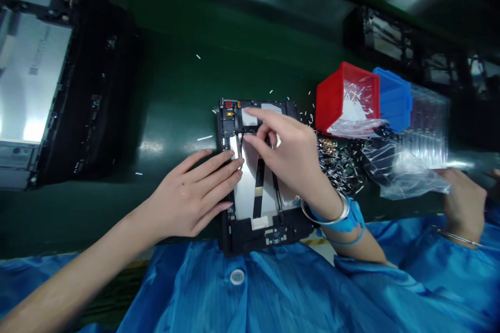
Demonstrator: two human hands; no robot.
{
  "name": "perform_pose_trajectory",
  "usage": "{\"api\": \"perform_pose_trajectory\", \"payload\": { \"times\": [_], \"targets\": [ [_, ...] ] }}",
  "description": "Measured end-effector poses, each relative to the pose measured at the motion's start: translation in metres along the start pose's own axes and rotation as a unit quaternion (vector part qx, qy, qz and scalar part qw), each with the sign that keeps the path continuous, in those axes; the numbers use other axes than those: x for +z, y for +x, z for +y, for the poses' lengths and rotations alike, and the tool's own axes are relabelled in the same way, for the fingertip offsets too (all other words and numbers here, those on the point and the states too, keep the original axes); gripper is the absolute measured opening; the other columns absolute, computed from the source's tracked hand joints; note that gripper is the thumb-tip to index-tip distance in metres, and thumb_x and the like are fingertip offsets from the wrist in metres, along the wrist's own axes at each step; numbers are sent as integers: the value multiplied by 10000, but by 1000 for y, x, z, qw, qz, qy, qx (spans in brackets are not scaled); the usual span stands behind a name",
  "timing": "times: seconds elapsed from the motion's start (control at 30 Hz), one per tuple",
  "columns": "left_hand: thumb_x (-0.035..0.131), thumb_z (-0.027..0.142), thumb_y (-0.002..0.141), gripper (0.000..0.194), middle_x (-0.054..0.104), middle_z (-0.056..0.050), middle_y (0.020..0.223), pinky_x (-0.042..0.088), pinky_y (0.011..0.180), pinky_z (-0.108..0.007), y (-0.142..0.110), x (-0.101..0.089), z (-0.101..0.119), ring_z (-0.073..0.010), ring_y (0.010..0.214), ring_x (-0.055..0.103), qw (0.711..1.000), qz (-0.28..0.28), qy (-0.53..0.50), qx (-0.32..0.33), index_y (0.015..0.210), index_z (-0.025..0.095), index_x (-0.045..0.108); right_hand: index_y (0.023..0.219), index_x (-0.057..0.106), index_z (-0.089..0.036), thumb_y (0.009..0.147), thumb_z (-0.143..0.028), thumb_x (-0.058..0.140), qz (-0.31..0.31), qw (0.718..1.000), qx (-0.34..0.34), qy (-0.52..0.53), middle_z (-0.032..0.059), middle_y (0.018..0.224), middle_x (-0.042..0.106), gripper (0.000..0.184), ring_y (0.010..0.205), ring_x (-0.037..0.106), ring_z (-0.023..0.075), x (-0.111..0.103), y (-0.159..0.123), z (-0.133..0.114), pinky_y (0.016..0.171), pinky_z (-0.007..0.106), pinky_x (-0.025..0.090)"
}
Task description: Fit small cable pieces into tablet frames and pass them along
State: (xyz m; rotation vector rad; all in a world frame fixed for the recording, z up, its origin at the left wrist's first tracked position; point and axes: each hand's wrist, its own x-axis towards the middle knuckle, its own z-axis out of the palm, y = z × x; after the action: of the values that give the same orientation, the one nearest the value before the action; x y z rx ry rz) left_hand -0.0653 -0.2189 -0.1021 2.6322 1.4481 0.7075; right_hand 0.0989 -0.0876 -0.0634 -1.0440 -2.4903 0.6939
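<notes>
An opened tablet-like device (246, 192) lies before me on the green table, its black frame around a silvery panel with dark ribbon cables (259, 187). My left hand (201, 190) is laid flat over the device's left edge, fingers stretched out. Above the upper part hovers or rests my right hand (289, 148); I cannot tell which. Its thumb and forefinger are apart near a pale patch (249, 117) on the black cover, and the other fingers curl inward. No object shows between them. A metal bangle and a blue wrist band circle the right wrist.
Stacked similar devices (35, 78) stand at the left. On the right are a red bin (330, 99) with white slips, a blue bin (394, 99), a heap of small metal parts (341, 166) and a clear plastic bag (406, 171). A co-worker's hand (464, 200) touches the bag.
</notes>
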Motion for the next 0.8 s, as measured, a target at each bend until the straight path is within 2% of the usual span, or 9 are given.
{"api": "perform_pose_trajectory", "payload": {
  "times": [0.07,0.17,0.23,0.33,0.43,0.53,0.6,0.7,0.8],
  "targets": [
    [405,275,960,391,604,-152,1297,414,989,-474,7,0,-3,-328,1226,543,1000,7,23,-1,1223,47,584,1139,665,-218,841,-203,620,57,998,12,-14,-26,683,612,302,620,516,121,-11,-9,1,628,263,424],
    [436,235,946,353,623,-164,1269,428,968,-474,19,2,-6,-334,1189,568,997,21,68,-31,1198,44,593,1072,687,-227,860,-252,602,110,993,47,-20,-28,682,614,230,577,498,109,-29,-30,9,598,254,433],
    [460,191,928,331,631,-163,1256,431,968,-464,24,3,-5,-326,1180,574,995,36,83,-52,1202,51,583,1019,704,-226,857,-257,603,124,989,77,-31,-31,660,609,193,552,488,102,-37,-49,19,585,249,429],
    [504,143,891,391,604,-168,1290,438,970,-432,18,5,6,-310,1227,539,992,73,54,-87,1277,81,521,1015,716,-210,851,-301,604,113,982,135,-61,-34,606,585,218,517,478,103,-37,-77,33,550,247,409],
    [528,187,881,480,541,-190,1349,432,975,-456,1,9,29,-330,1252,504,971,115,16,-208,1351,116,455,1060,719,-178,855,-395,584,81,978,176,-76,-37,542,542,328,480,467,110,-27,-98,39,506,248,377],
    [486,276,912,423,508,-180,1370,415,968,-533,-15,17,54,-366,1222,507,943,93,-30,-318,1322,173,495,1129,700,-144,868,-437,546,68,977,196,-52,-39,517,503,421,469,450,113,-18,-108,39,501,249,361],
    [480,321,915,415,493,-149,1392,406,971,-576,-22,21,67,-378,1229,494,937,75,-63,-335,1320,229,507,1156,688,-138,876,-434,532,70,975,208,-24,-40,526,492,437,479,442,111,-15,-109,38,516,248,362],
    [521,354,890,508,455,-76,1441,415,1000,-607,-24,20,80,-373,1281,452,923,80,-112,-361,1392,346,444,1182,672,-141,874,-427,531,68,972,224,30,-47,540,476,444,492,426,107,-13,-108,38,528,242,357],
    [554,393,842,571,482,34,1432,457,1016,-585,-23,9,89,-363,1282,479,877,105,-167,-437,1392,467,419,1240,632,-147,872,-437,538,48,967,233,91,-61,542,464,478,498,415,102,-10,-107,36,528,234,344]
  ]
}}
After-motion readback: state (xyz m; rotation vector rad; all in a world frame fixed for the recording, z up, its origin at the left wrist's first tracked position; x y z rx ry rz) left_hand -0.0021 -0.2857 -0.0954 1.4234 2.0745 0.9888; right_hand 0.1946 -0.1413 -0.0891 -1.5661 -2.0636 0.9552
